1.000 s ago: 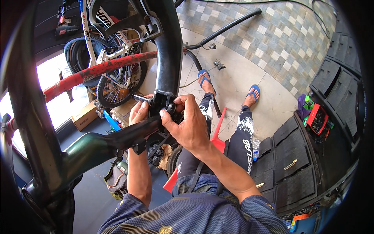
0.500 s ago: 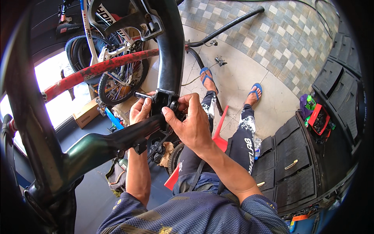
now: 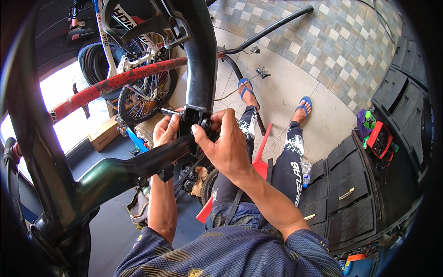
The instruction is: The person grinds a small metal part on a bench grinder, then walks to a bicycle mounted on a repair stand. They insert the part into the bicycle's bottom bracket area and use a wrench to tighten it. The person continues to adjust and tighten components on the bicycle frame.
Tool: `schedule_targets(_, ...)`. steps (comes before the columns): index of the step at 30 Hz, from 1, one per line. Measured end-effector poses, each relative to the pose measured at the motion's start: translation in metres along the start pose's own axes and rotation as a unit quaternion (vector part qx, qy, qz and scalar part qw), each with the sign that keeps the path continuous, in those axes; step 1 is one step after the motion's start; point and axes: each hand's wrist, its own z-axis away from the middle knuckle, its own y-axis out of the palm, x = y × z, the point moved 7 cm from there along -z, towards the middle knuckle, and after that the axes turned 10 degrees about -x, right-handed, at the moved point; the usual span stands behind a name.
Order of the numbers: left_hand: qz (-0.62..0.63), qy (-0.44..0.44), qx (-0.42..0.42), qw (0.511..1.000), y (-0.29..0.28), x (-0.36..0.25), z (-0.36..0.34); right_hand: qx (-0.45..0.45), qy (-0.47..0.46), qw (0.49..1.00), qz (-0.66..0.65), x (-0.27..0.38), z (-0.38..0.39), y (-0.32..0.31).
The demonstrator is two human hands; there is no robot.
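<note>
A dark green and black bicycle frame (image 3: 110, 177) spans the left and middle of the view. At its pivot joint (image 3: 188, 121), my left hand (image 3: 164, 134) grips a slim metal bolt (image 3: 167, 111), thumb raised along the joint's left side. My right hand (image 3: 221, 147) is closed round a round black pivot piece (image 3: 204, 121) on the joint's right side, thumb and index finger pressed on it. The black upper tube (image 3: 199, 74) rises from the joint. What lies under my fingers is partly hidden.
A red tube (image 3: 120, 76) crosses behind the frame, near parked bicycles (image 3: 143, 94) and a cardboard box (image 3: 102, 135). A red chair (image 3: 260, 166) is beneath me. Black racks (image 3: 344, 194) line the right, with a red tool tray (image 3: 380, 138) and a bottle (image 3: 306, 173).
Both hands stay at the pivot joint with nearly the same grip. The view has shifted slightly, and my fingers have moved very little.
</note>
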Motion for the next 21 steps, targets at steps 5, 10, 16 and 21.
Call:
schedule_targets(5, 0.008, -0.006, 0.006, 1.0, -0.0003, 0.0005, -0.0012, -0.007, -0.014, 1.0, 0.018, 0.0032, 0.0001, -0.0007)
schedule_targets(10, -0.008, 0.002, 0.003, 1.0, -0.0006, 0.0008, -0.0027, 0.005, 0.003, 1.0, 0.004, -0.0007, 0.0, -0.0002)
schedule_targets(16, -0.009, 0.009, 0.0, 1.0, -0.0008, -0.0008, -0.0021, 0.0, -0.005, 1.0, 0.003, -0.0029, 0.0007, 0.0008)
schedule_targets(21, 0.0, 0.004, 0.015, 1.0, 0.0009, 0.0006, -0.0013, -0.006, -0.008, 1.0, 0.005, -0.0018, 0.0018, -0.0004)
